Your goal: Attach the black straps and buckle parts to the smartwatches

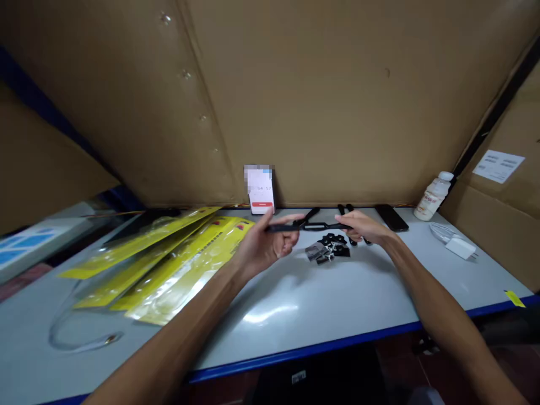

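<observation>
Saw glossy white surface (346,304), yellow plastic packages (192,256) fanned at left. Found slim black slotted tool (315,226) aloft over the surface, level-ish, spanning both hands. Gripped one end in left hand (268,242), index finger extended; pinched the other in right hand (363,226). Judged light, stiff, likely smooth and a bit slick; probably weakest at the thin slotted middle. Best held by solid ends. Noted small black plates (343,252), clear packets (313,251) below.
</observation>
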Available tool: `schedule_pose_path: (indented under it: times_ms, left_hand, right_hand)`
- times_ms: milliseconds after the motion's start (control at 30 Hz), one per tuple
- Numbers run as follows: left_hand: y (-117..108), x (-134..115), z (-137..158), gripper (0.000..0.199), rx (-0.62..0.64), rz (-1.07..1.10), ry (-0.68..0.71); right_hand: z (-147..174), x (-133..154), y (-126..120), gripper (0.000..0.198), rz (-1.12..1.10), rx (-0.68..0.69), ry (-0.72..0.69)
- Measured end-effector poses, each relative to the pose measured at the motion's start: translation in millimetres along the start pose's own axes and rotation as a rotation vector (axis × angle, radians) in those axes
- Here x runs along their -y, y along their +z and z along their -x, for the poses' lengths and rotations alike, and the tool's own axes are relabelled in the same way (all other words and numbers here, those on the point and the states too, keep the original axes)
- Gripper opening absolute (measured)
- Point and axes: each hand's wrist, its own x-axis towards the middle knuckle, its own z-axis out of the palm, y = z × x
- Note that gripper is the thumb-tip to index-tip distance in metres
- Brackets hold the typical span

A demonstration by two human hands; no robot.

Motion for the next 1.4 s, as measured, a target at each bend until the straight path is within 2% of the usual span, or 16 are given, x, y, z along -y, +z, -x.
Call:
schedule_pose_path:
  times_ms: [67,100,200,300,433,533,567,600,700,767,867,933,1033,1233,1333,1400]
  left_hand:
    - [1,0,-1,0.048,-0.057,0.089,0.145]
    - [3,3,-2,0.046,-0.087,0.064,0.193]
    - [11,20,-5,0.049,-0.116,-0.198,0.227]
    - [18,43,-10,0.055,-0.13,-0.374,0.275]
    - [20,58,-14,0.051,-0.251,-0.362,0.213]
    - [18,55,-13,0.046,-0.254,-0.327,0.171]
    - [17,52,-13,0.044,-0.252,-0.32,0.171]
    - [16,50,-12,0.044,-0.249,-0.317,0.169]
    - [11,48,-12,0.047,-0.22,-0.32,0.105]
    - [8,48,-13,0.048,-0.208,-0.295,0.022]
    - [4,48,-14,0.047,-0.212,-0.211,-0.075]
    - [4,46,-13,0.046,-0.235,-0.192,-0.072]
    - [6,43,-12,0.046,-0.277,-0.218,-0.033]
    - [8,42,-12,0.05,-0.335,-0.293,0.063]
    - [7,43,-13,0.048,-0.345,-0.284,0.057]
    - [5,44,-14,0.047,-0.348,-0.274,0.042]
  right_hand:
    - [-1,1,8,0.048,-0.202,-0.025,-0.003]
    - [-3,2,16,0.045,-0.279,-0.043,-0.016]
    - [-9,0,47,0.037,-0.392,-0.07,-0.092]
    - [-14,-7,79,0.034,-0.306,-0.034,-0.092]
    - [-13,-12,100,0.028,-0.125,-0.029,-0.109]
    - [-10,-6,90,0.027,0.028,0.107,-0.127]
    - [-9,-4,81,0.028,0.085,0.11,-0.137]
    - [-9,-2,71,0.03,0.157,0.049,-0.148]
    - [-10,-3,37,0.023,0.529,-0.395,-0.13]
    - [-9,-7,17,0.013,0.771,-0.496,-0.036]
    - [-8,-12,3,0.006,0.926,-0.467,0.082]
    - [-9,-15,3,0.007,0.95,-0.497,0.083]
    - [-12,-20,11,0.015,0.934,-0.449,-0.003]
    - [-16,-25,47,0.035,0.946,-0.172,-0.296]
    - [-16,-24,57,0.038,1.011,-0.087,-0.261]
    - [-16,-23,56,0.034,1.007,-0.083,-0.228]
